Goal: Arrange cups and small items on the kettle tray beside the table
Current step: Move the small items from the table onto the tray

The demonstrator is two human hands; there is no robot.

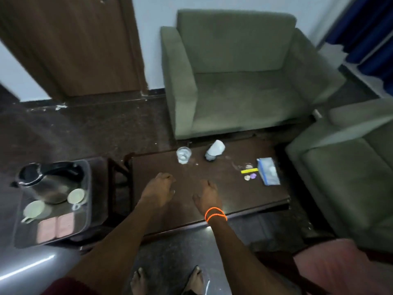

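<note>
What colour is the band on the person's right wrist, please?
Bright orange wristband, head view.

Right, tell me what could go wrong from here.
1. The glass at the table's far edge seems to hold water, so carrying it may spill it.
2. The tray is already crowded by the kettle and two cups, so added pieces could knock them.

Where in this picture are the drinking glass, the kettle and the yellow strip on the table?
drinking glass (183, 154): head view, on its clear rim and wall.
kettle (45, 184): head view, on its shiny steel body.
yellow strip (249, 171): head view, on the middle of its flat length.
</note>
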